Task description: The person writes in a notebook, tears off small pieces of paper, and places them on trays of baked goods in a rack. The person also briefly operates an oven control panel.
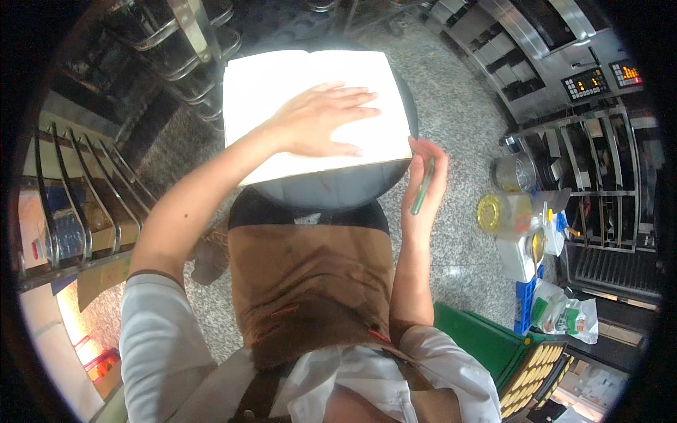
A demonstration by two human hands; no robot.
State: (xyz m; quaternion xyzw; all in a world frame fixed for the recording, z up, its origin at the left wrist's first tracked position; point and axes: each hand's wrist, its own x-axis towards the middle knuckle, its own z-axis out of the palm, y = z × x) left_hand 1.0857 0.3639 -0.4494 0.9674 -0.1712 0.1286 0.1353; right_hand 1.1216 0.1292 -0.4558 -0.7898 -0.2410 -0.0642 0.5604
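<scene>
An open book [264, 95] with bright, washed-out pages lies on a round dark stool or stand [328, 187] in front of me. My left hand [328, 119] rests flat on the pages with its fingers spread. At the book's lower right corner is my right hand [429, 169], its thumb and fingertips by the page edge. A green pen [423, 187] is held in that hand, slanting down across the palm. Whatever is written on the pages cannot be made out.
Metal racks [87, 201] stand at the left, ovens with lit control panels [584, 84] at the upper right. Clear containers [505, 211], a blue crate [525, 304] and a plastic bag [563, 314] are at the right. A green bin [470, 333] and a tray of pale pieces [534, 375] sit lower right.
</scene>
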